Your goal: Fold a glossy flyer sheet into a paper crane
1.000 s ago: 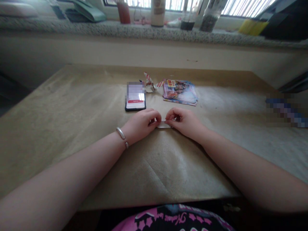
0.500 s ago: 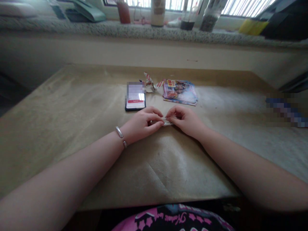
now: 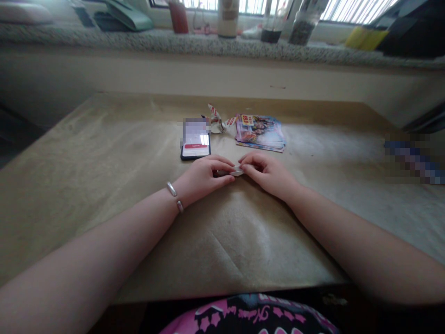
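A small folded white paper strip (image 3: 237, 172) lies between my two hands, just above the tabletop or resting on it; I cannot tell which. My left hand (image 3: 210, 176), with a silver bangle (image 3: 171, 189) at its wrist, pinches the strip's left part between thumb and fingers. At the other end, the thumb and fingertips of my right hand (image 3: 266, 170) close on the strip. Much of the paper is hidden by the fingers. Behind my left hand lies a phone (image 3: 196, 147) with its screen lit. Beyond my right hand is a stack of printed leaflets (image 3: 260, 132).
A folded paper shape with red print (image 3: 219, 123) sits between phone and leaflets. The tan-covered table (image 3: 146, 260) reaches to the wall. Several bottles and jars, among them a red one (image 3: 178, 17), stand on the granite windowsill (image 3: 194, 45). A blurred bluish item (image 3: 413, 160) is at right.
Both hands have shifted only slightly. The white paper strip between the fingertips has turned a little and shows a different, more folded face. Phone and leaflets have stayed put.
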Available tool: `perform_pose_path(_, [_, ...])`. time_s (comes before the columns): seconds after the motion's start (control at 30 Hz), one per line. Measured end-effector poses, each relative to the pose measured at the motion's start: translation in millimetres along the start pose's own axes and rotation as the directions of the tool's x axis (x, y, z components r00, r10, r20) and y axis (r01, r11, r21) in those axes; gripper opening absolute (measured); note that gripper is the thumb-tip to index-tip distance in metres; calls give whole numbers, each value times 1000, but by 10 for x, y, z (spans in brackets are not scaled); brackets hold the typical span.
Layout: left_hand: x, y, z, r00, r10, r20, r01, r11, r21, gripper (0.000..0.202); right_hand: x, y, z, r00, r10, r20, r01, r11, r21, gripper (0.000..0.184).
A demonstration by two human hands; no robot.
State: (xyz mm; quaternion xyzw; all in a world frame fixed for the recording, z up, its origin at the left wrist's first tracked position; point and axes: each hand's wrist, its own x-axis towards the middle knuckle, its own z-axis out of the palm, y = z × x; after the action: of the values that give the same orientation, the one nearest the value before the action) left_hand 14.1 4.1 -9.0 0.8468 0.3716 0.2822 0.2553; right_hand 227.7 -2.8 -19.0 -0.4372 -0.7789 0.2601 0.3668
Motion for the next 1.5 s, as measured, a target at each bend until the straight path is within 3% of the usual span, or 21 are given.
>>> perform_pose_path(0.17, [25, -19, -6, 999, -47, -4, 47, 999, 19, 20, -5, 19, 3, 988, -155, 4, 154, 978, -142, 13])
perform_pose_path(0.53, [56, -19, 59, 993, -89, -77, 101, 981, 165, 17, 109, 86, 34, 990, -135, -31, 119, 946, -303, 9])
perform_pose_path(1.0, [32, -105, 71, 991, 131, -18, -115, 924, 366, 21, 77, -16, 29, 991, -127, 40, 132, 883, -451, 11])
perform_pose_path(1.5, [13, -48, 42, 987, 158, 21, -154, 908, 390, 25, 45, -147, 33, 981, -102, 162, 186, 705, -684, 19])
